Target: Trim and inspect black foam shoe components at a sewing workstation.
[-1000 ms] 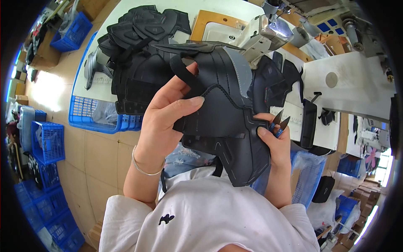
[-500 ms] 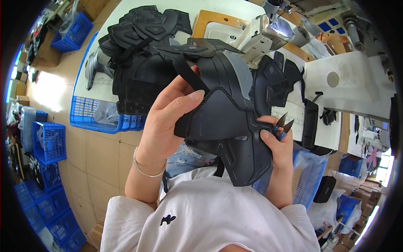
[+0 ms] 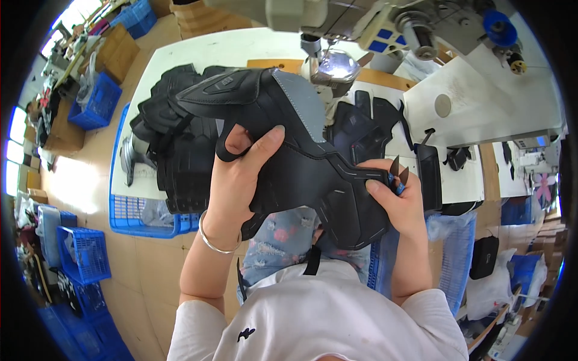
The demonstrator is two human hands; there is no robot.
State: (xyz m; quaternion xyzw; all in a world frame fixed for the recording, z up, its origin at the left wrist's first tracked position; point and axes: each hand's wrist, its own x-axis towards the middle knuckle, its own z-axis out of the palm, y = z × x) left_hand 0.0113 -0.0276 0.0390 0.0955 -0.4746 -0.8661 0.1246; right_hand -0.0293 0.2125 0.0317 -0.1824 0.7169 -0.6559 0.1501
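Black padded piece [image 3: 301, 162] held up over the lap, long axis running upper left to lower right, grey panel [image 3: 299, 103] toward the sewing machine [image 3: 337, 36]. Left hand [image 3: 238, 174] clamped on its middle, fingers spread upward, bracelet [image 3: 217, 240] at the wrist. Right hand [image 3: 394, 201] pinches the lower right tab, small snips [image 3: 397, 171] also in its grip, points up. Blue stickers [image 3: 382, 37], square, on the machine body. Stack of black pieces [image 3: 174, 138] on the white table [image 3: 198, 54].
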